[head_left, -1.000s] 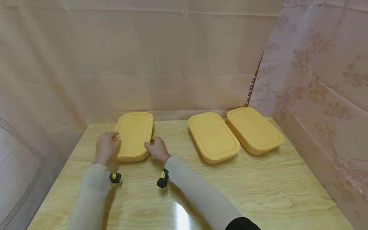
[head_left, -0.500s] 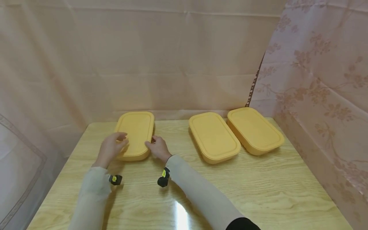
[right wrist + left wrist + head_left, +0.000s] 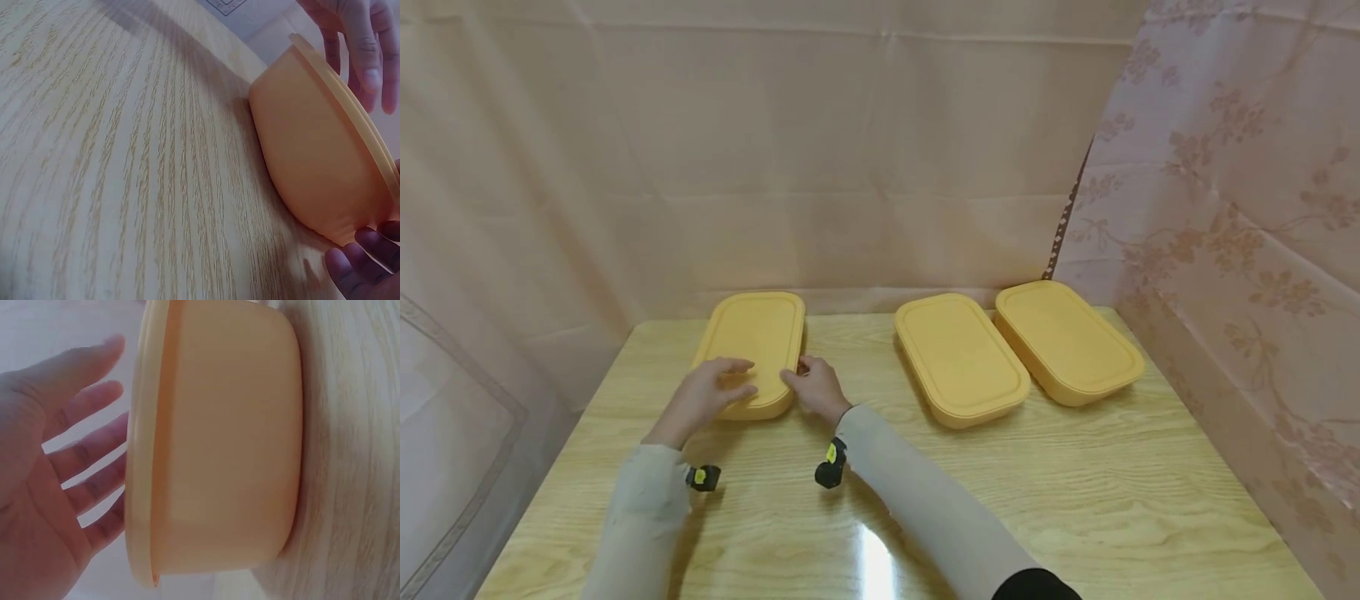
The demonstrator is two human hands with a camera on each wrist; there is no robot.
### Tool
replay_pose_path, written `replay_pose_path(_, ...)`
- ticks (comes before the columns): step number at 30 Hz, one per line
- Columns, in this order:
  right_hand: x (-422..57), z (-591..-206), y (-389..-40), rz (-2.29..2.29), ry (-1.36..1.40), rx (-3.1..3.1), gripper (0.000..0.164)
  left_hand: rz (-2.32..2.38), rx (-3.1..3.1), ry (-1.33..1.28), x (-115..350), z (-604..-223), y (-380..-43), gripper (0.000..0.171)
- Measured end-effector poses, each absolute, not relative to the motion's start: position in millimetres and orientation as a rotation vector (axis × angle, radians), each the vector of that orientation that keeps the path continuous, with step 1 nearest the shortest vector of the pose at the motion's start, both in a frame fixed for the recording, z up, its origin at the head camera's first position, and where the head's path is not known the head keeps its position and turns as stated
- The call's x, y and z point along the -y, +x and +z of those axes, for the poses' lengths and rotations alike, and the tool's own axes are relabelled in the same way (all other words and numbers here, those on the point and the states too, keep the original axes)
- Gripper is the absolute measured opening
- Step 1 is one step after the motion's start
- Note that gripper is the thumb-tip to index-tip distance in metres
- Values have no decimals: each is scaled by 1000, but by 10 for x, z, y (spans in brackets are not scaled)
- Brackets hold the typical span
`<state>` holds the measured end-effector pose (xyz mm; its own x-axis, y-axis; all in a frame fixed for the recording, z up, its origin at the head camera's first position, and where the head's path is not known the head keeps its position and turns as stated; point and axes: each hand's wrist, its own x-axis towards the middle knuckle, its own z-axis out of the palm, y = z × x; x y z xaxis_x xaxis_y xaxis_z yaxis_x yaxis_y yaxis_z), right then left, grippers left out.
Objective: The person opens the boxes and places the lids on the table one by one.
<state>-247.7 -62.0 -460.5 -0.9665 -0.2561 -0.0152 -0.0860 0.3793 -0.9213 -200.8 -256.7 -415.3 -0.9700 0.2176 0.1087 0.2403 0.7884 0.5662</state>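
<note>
A yellow lidded food container (image 3: 760, 329) lies flat on the table at the left in the head view. Over the near left part of its lid hovers my left hand (image 3: 706, 393), its fingers extended and spread. The left wrist view shows that hand (image 3: 44, 444) just above the lid side of the container (image 3: 228, 437), holding nothing. My right hand (image 3: 818, 390) grips the container's right edge near the front corner, thumb at the lid rim and fingers along the side. In the right wrist view, fingers (image 3: 359, 269) touch the container's wall (image 3: 319, 137).
Two more yellow lidded containers, one in the middle (image 3: 958, 358) and one at the right (image 3: 1067, 342), sit side by side on the wooden table (image 3: 1112, 500). A beige curtain (image 3: 850, 167) hangs behind, and a flowered cloth (image 3: 1240, 250) borders the right side.
My left hand has moved right and toward me, from the container's left edge to over its lid near the front. My right hand stays at the right edge.
</note>
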Motion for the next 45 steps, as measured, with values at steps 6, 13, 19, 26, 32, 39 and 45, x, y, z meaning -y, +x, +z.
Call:
replay_pose_path(6, 630, -4585, -2431, -1648, -290, -2449, 32, -833, 2908, -521, 2575, -4200, -2001, 38)
replay_pose_path(13, 633, -4574, -2399, -1668, -263, -2420, 37, -799, 2894, -564, 2578, -4245, -1981, 32)
replay_pose_path(19, 645, -4646, -2426, -1688, -253, -2411, 36, -807, 2919, -532, 2575, -4284, -1949, 34)
replay_pose_path(26, 621, -4721, -2385, -1622, -405, -2486, 36, -772, 2962, -515, 2559, -4283, -1865, 34)
replay_pose_path(32, 557, -4682, -2382, -1532, -494, -2567, 35, -771, 2969, -533, 2516, -4245, -1915, 34)
replay_pose_path(39, 536, -4645, -2360, -1275, -603, -2655, 47, -769, 2977, -535, 2510, -4209, -1936, 34)
replay_pose_path(45, 508, -4649, -2341, -1179, -669, -2644, 54, -776, 2990, -523, 2503, -4211, -1942, 36)
